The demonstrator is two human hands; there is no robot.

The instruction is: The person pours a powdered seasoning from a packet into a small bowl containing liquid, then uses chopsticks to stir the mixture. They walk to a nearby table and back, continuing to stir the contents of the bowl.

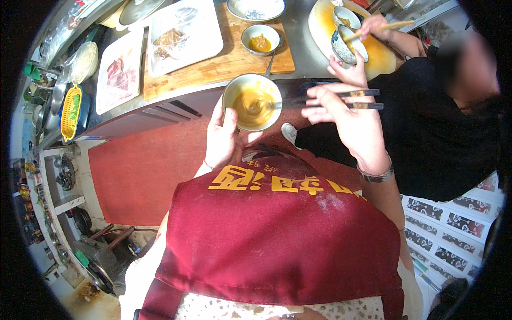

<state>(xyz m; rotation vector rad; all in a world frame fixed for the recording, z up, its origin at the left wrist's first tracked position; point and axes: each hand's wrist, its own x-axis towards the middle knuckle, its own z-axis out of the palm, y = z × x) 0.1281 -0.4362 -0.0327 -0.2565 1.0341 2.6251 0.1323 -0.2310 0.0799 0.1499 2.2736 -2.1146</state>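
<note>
My left hand (222, 138) holds a small bowl (229, 93) above the floor, just in front of the counter edge. A smooth yellow-brown paste (250, 114) with swirl marks lies in it. My right hand (346, 120), with a metal-banded watch (378, 174) on the wrist, grips a pair of dark chopsticks (362, 105). Motion blurs the fingers and the front of the chopsticks, which point left towards the bowl. On the wooden cutting board (224, 66) beyond, a second small bowl (246, 36) contains a similar, thicker paste. A spoon handle (271, 62) shows beside it.
At right, another person's hands (352, 74) hold a patterned bowl (340, 46) and chopsticks over a round yellow-stained board (320, 24). White trays (212, 44) of plastic-covered food stand at left, near a yellow basket (65, 120). A larger bowl (240, 16) stands behind.
</note>
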